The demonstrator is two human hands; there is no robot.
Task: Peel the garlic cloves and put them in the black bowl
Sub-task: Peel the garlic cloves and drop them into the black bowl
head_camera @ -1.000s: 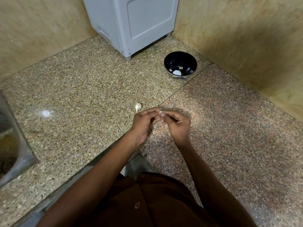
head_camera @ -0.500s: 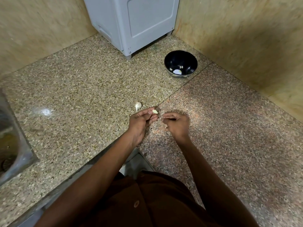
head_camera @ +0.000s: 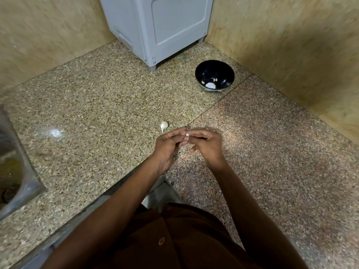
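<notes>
My left hand (head_camera: 168,146) and my right hand (head_camera: 206,145) meet fingertip to fingertip low over the granite counter. Between the fingertips of both hands sits a small pale garlic clove (head_camera: 187,134), pinched from both sides and mostly hidden. One unpeeled clove (head_camera: 163,126) lies on the counter just left of my left hand's fingers. The black bowl (head_camera: 225,70) stands farther back to the right, near the wall corner, with a few pale garlic pieces (head_camera: 210,85) inside.
A grey appliance (head_camera: 155,28) stands at the back on short feet. Tiled walls (head_camera: 291,45) close in the corner behind and to the right of the bowl. A steel sink (head_camera: 13,164) is sunk into the counter at the far left.
Half a second ago my hands were apart, with the clove in my left fingertips alone. They have come back together and both now pinch it.
</notes>
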